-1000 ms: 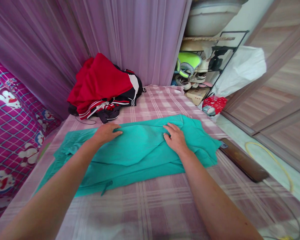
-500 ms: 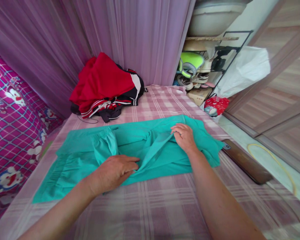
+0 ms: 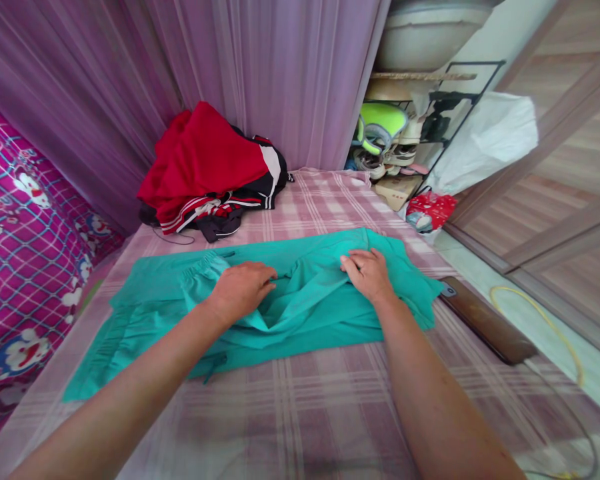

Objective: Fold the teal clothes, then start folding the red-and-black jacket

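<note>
A teal garment [image 3: 310, 307] lies spread lengthwise across the bed, with a gathered elastic edge at its left end. A narrower part with a gathered cuff is folded over its middle, and a dark cord end shows at the near edge. My left hand [image 3: 245, 287] is closed on the cloth right of that cuff, fingertips pinched together on a fold. Farther right, my right hand [image 3: 367, 272] has its fingers curled, thumb and forefinger gripping the folded part of the same garment. Loose creases run between the two hands.
Red and black clothes [image 3: 205, 160] lie heaped at the back against a purple curtain [image 3: 290, 80]. A brown phone [image 3: 485, 320] with a cable rests by the right bed edge. Beyond stand a shoe rack [image 3: 445, 142], a white bag [image 3: 500, 140] and a wooden wardrobe [image 3: 570, 160].
My left hand has moved up and away from the near edge, and the folded cloth below it has dropped into a looser fold. My right hand stays nearly in place.
</note>
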Demonstrator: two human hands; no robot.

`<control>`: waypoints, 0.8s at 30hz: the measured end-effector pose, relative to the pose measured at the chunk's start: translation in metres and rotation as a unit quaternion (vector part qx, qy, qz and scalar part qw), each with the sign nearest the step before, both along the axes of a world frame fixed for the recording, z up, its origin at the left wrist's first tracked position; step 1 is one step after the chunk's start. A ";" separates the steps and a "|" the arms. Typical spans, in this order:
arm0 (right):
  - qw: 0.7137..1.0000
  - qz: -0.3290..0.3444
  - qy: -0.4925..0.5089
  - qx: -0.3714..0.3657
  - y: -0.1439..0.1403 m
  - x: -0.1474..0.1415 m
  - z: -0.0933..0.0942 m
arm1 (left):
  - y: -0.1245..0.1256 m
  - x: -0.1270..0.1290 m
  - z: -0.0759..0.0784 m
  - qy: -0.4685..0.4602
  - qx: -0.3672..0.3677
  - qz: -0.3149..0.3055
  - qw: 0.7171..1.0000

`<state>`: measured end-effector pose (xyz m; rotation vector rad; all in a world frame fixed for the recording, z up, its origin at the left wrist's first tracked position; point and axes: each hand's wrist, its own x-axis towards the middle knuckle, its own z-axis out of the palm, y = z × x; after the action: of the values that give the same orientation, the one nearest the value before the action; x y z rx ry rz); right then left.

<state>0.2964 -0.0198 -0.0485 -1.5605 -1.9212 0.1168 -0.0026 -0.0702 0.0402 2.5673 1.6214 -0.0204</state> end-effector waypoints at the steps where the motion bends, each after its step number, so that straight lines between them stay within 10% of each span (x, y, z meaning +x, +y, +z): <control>1: 1.000 0.008 0.004 0.006 -0.001 -0.002 0.002 | 0.006 0.000 -0.002 0.012 0.010 0.002 1.000; 10: 0.974 0.212 -0.029 -0.074 -0.019 -0.046 0.021 | 0.022 -0.005 -0.017 0.102 -0.003 0.050 0.994; 24: 0.964 0.234 -0.102 -0.078 -0.017 -0.042 0.015 | 0.038 -0.024 -0.022 0.036 0.035 0.107 0.993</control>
<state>0.2540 -0.0372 -0.0339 -1.2198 -2.4712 0.3271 -0.0262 -0.0325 0.0186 2.4538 1.9482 -0.0388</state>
